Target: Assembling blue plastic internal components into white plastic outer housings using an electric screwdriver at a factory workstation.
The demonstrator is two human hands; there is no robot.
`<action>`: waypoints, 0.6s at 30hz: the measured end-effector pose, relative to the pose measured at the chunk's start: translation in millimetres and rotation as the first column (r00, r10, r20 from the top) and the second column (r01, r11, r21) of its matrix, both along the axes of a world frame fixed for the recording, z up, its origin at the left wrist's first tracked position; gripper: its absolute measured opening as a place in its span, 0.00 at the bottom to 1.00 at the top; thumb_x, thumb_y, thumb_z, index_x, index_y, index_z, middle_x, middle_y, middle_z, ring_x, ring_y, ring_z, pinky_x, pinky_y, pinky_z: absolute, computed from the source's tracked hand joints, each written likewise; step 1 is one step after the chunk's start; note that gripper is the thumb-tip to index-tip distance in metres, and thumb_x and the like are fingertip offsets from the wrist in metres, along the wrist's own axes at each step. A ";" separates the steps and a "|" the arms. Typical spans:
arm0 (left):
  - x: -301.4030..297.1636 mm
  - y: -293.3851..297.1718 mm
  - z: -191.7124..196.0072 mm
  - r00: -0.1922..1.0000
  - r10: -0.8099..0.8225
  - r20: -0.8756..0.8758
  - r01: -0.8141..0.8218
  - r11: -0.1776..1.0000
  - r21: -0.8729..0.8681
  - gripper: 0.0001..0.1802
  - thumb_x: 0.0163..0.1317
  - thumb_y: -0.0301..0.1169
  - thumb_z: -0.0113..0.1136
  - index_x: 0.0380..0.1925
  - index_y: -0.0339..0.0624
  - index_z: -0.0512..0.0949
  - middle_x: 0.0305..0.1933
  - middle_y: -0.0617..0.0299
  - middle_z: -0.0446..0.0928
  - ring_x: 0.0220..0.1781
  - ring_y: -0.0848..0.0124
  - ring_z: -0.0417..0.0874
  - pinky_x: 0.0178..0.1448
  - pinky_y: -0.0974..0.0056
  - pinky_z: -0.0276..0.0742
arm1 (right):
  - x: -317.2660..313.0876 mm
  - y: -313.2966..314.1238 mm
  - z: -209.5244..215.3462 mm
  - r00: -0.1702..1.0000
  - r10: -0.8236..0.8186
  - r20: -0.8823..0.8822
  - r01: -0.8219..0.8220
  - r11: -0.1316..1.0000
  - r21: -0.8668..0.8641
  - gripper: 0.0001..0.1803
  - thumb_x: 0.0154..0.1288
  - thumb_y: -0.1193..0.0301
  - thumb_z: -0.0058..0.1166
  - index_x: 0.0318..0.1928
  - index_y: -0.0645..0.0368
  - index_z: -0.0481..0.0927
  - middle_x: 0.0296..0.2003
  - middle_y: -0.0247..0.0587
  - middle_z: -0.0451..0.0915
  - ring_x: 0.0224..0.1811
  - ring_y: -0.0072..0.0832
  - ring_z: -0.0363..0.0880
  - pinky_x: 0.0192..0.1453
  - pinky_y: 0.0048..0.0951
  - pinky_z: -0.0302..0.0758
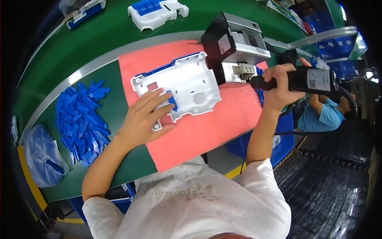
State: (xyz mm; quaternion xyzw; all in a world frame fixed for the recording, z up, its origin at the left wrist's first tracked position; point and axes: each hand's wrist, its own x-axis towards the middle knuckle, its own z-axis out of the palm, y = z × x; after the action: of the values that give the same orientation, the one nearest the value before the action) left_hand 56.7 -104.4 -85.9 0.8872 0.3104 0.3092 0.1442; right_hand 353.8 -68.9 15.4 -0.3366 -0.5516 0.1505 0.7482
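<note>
A white plastic housing shell (191, 79) with a blue far edge lies inner side up on a red mat (199, 131). My left hand (144, 114) rests over its near left corner, fingers spread. Its fingertips touch a small blue plastic strip (172, 101) in the shell, and part of that strip is hidden beneath them. My right hand (280, 85) is wrapped round a black electric screwdriver (310, 79), held nearly level with its nose pointing left. That nose is close to the front of a black and silver screw feeder (238, 44), right of the shell.
A heap of blue plastic strips (81, 121) lies on the green bench at left, beside a clear plastic bag (43, 155). Another white and blue housing (157, 12) sits on the far green surface. Blue bins (282, 137) stand below the bench. A person in blue (322, 113) is at right.
</note>
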 end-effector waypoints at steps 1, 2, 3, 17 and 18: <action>0.1 0.4 -2.3 1.000 0.004 0.003 -0.004 1.000 -0.003 0.27 0.43 0.39 0.73 0.45 0.42 0.81 0.60 0.54 0.74 0.64 0.52 0.73 0.65 0.50 0.71 | -2.8 -3.8 1.8 1.000 0.018 0.000 -0.018 1.000 -0.017 0.32 0.53 0.88 0.52 0.60 0.69 0.59 0.18 0.36 0.73 0.15 0.23 0.70 0.23 0.24 0.70; -2.0 0.8 -4.2 1.000 -0.008 -0.019 0.008 1.000 0.014 0.34 0.43 0.43 0.73 0.52 0.42 0.77 0.61 0.52 0.73 0.64 0.52 0.72 0.65 0.50 0.70 | -1.2 -5.7 -0.6 0.999 0.013 0.045 -0.014 1.000 0.027 0.32 0.53 0.88 0.51 0.60 0.69 0.58 0.19 0.38 0.73 0.15 0.23 0.69 0.22 0.25 0.70; -2.3 1.2 -3.5 1.000 0.010 -0.023 -0.010 1.000 0.005 0.34 0.43 0.43 0.73 0.52 0.42 0.77 0.61 0.52 0.73 0.64 0.52 0.72 0.65 0.50 0.70 | -8.2 -11.1 -0.1 0.999 0.035 0.003 -0.035 0.998 0.043 0.31 0.54 0.87 0.50 0.60 0.69 0.58 0.20 0.40 0.73 0.15 0.24 0.69 0.22 0.27 0.71; -6.8 4.9 -12.6 0.995 -0.029 0.096 0.039 0.994 -0.106 0.40 0.47 0.46 0.71 0.60 0.43 0.70 0.62 0.57 0.72 0.66 0.54 0.70 0.65 0.52 0.71 | -124.2 -4.8 -40.3 0.907 0.413 0.083 -0.403 0.907 -0.120 0.35 0.58 0.81 0.54 0.63 0.61 0.51 0.17 0.38 0.69 0.13 0.25 0.68 0.22 0.30 0.72; -7.0 4.4 -13.6 0.995 -0.026 0.097 0.035 0.995 -0.095 0.39 0.47 0.46 0.70 0.60 0.43 0.70 0.62 0.57 0.72 0.66 0.54 0.70 0.65 0.53 0.71 | -126.3 -5.6 -40.4 0.905 0.417 0.084 -0.406 0.906 -0.124 0.35 0.58 0.81 0.54 0.63 0.61 0.51 0.17 0.38 0.69 0.13 0.25 0.68 0.22 0.30 0.72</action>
State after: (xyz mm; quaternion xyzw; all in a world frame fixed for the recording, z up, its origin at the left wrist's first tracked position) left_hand 49.6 -100.0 -99.5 0.8680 0.3041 0.3338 0.2065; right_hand 227.4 -74.6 -25.0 -0.2586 -0.6415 0.3149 0.6500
